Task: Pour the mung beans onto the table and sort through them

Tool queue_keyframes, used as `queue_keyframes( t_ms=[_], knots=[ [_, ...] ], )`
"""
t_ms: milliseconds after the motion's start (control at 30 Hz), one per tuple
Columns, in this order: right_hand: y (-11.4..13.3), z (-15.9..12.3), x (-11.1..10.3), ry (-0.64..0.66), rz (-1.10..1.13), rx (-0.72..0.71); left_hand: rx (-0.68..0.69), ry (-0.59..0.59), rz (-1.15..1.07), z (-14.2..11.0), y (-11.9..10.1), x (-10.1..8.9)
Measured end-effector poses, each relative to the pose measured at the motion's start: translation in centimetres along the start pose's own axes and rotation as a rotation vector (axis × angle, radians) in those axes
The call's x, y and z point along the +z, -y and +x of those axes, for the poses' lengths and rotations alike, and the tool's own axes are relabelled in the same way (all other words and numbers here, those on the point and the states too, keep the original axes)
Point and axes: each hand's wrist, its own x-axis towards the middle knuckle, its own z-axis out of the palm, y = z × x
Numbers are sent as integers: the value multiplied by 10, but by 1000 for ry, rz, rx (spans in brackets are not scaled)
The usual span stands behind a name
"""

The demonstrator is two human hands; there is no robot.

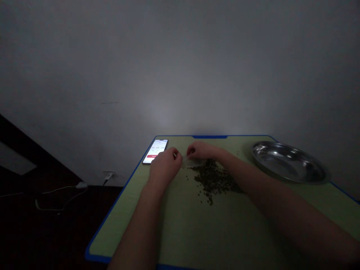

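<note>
Both of my hands meet over the far part of the table, fingers closed in a pinch. Between my left hand (168, 161) and my right hand (200, 150) runs a thin, pale, see-through strand (185, 157). Each hand seems to grip one end of it; dim light hides its exact kind. Just below and right of the right hand lies a loose pile of small dark pellets (213, 178), bean-like or bead-like. My right forearm covers part of its right side. A few stray pieces are scattered around the pile.
A phone (159, 148) with a lit timer screen lies beside my left hand. At the right stands a shiny oval metal dish (289, 163). The pale green table (180, 232) has a blue edge and meets the wall. White cables (63, 206) lie at lower left.
</note>
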Motion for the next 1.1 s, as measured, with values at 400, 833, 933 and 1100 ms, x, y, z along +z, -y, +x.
queue_keyframes(
  t_ms=[400, 833, 933, 1100],
  knots=[
    [19, -8, 16, -16, 97, -256, -4, -31, 8, 0, 0, 0],
    [39, -33, 26, 84, 190, -406, -42, -81, -4, -1, -5, -6],
    [42, -38, 28, 120, 214, -430, -25, -78, -3, 0, -4, -4],
    [46, -49, 31, 166, 233, -457, -11, -75, -22, -1, -4, -2]
  ],
)
